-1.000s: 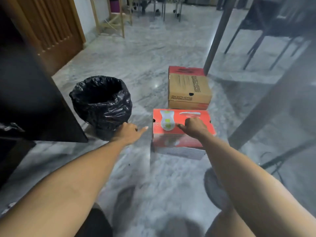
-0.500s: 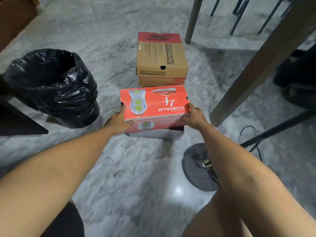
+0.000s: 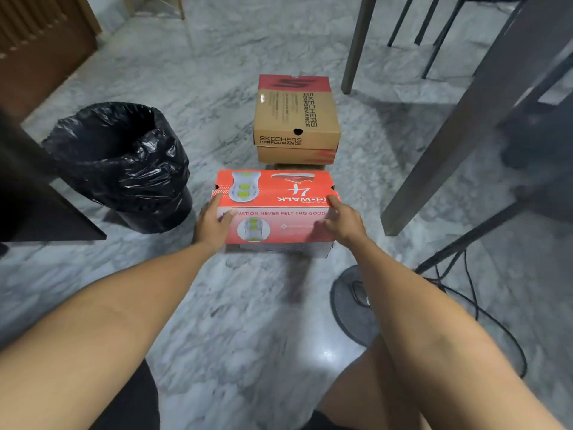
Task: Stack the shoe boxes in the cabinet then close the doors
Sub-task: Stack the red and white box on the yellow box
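A red shoe box [image 3: 276, 209] sits low over the marble floor in the middle of the head view. My left hand [image 3: 212, 226] grips its left end, thumb on the front face and fingers over the top edge. My right hand [image 3: 342, 223] grips its right end the same way. Behind it stands a brown shoe box [image 3: 296, 117] on top of another brown box [image 3: 294, 156]. A dark cabinet edge [image 3: 37, 209] shows at the far left; its inside is out of view.
A bin lined with a black bag [image 3: 124, 162] stands left of the red box. Grey table legs [image 3: 459, 125] rise on the right. A fan base [image 3: 350, 305] with cables lies near my right knee. A wooden door [image 3: 37, 48] is at the back left.
Both hands went from reaching over the red box to gripping its two ends. The box now shows more of its front face and looks tipped toward me.
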